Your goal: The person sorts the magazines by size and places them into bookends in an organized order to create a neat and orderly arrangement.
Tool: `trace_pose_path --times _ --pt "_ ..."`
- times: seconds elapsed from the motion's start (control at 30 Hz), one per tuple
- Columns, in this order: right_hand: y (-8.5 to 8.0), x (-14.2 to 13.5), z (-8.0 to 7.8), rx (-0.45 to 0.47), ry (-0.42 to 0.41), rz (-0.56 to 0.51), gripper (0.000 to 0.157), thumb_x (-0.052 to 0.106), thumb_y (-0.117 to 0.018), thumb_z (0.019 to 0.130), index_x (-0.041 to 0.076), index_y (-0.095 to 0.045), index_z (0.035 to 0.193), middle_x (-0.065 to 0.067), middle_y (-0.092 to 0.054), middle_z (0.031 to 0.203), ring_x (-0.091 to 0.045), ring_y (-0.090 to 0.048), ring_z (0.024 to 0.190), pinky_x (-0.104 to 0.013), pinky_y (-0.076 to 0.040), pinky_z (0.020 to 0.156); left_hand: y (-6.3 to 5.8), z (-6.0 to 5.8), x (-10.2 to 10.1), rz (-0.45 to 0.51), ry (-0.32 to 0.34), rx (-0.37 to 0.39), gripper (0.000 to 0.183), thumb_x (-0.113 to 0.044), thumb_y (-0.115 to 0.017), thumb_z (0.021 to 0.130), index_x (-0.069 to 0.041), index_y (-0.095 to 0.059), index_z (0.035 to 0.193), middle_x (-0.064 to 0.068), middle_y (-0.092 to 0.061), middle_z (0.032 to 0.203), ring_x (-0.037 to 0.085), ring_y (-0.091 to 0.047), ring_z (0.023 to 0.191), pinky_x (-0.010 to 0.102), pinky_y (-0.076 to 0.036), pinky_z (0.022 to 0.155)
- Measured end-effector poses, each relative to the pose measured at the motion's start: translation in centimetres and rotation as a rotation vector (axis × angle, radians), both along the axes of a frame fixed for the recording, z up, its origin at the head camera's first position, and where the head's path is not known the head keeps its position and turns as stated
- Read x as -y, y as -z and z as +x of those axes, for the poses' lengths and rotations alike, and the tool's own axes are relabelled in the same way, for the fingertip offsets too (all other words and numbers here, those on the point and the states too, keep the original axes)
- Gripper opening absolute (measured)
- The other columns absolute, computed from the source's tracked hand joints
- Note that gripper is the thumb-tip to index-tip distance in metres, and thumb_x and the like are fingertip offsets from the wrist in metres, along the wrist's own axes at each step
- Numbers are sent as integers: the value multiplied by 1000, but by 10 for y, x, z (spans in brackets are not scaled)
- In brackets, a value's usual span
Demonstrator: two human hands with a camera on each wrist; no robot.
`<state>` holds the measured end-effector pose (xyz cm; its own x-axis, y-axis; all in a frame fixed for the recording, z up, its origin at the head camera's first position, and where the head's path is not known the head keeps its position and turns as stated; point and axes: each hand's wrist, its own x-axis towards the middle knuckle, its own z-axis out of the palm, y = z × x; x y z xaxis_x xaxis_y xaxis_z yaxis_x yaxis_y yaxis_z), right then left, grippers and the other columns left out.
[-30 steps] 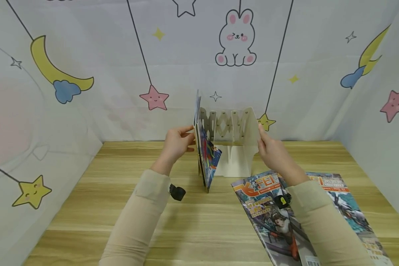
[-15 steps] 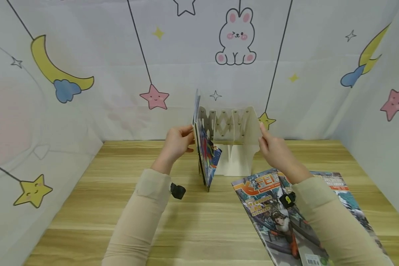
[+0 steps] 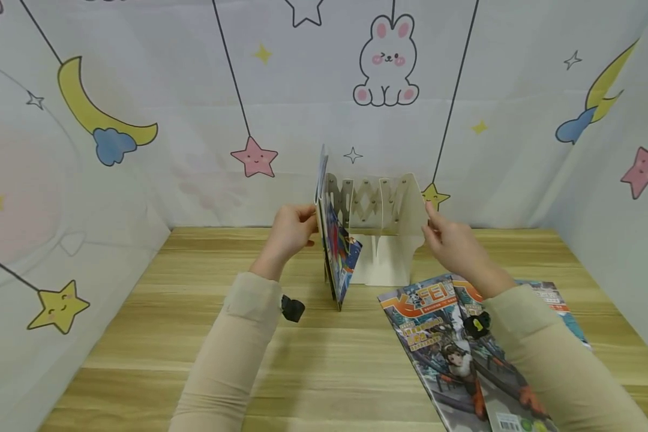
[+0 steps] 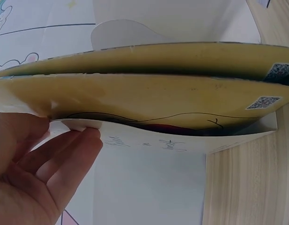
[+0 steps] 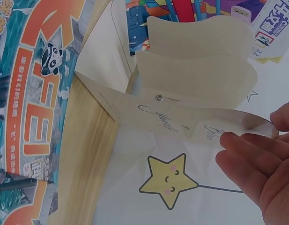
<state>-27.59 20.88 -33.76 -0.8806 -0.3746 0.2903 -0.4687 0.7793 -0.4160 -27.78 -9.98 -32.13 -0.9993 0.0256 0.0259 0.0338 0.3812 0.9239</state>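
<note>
A cream metal expandable book stand (image 3: 383, 267) stands at the back of the table, a crisscross linkage along its rear. Several magazines (image 3: 341, 258) lean upright against its left end; in the left wrist view their yellowish back covers (image 4: 144, 96) bulge beside the left end panel (image 4: 158, 142). My left hand (image 3: 291, 231) pinches that panel's edge between thumb and fingers. On the other side, my right hand (image 3: 455, 245) pinches the edge of the right end panel (image 5: 181, 121), which carries dark script. Two dividers (image 5: 196, 77) stand between the panels.
Magazines with an orange title (image 3: 437, 336) lie overlapping on the wooden table (image 3: 156, 336) at the front right, partly under my right forearm. A white cloth backdrop (image 3: 194, 90) with cartoon stars and a rabbit rises right behind the stand.
My right hand has shifted slightly to the right together with the right end panel, and the stand looks a little wider. My left hand stays at the left end panel.
</note>
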Motion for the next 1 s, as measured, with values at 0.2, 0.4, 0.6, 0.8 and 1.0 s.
trace_pose_path --times 0.2,0.4,0.6,0.8,1.0 --pt "-5 -5 5 83 21 5 52 24 -40 102 5 -27 148 -25 -51 132 -36 -68 93 -31 -46 47 -2 0 0 -23 -10 4 31 -18 -51 98 -9 -63 125 13 -68 112 24 -65 98 36 -58 75" --pt "-4 -11 13 147 51 36 52 28 -38 102 3 -32 146 -28 -55 127 -15 -37 38 -27 -31 37 -3 -1 -1 -31 2 10 32 -16 -50 98 -8 -60 128 13 -67 111 24 -66 94 37 -58 72" --pt "3 -16 17 163 41 72 51 24 -41 101 -2 -35 144 -28 -50 134 -36 -67 86 -29 -38 45 -4 1 -1 -36 -2 20 33 -14 -49 99 -6 -59 128 15 -67 110 25 -67 90 33 -58 67" --pt "7 -20 22 234 37 110 49 23 -41 100 -5 -41 139 -32 -54 126 -27 -64 61 -29 -41 45 -4 2 -1 -31 1 17 32 -14 -49 99 -5 -59 128 16 -67 109 26 -68 90 31 -58 64" --pt "9 -24 26 295 32 183 50 25 -46 98 -7 -45 136 -29 -62 114 -38 -66 82 -36 -47 53 -4 4 1 -20 5 12 33 -15 -49 98 -5 -59 129 16 -67 111 27 -68 91 35 -58 68"
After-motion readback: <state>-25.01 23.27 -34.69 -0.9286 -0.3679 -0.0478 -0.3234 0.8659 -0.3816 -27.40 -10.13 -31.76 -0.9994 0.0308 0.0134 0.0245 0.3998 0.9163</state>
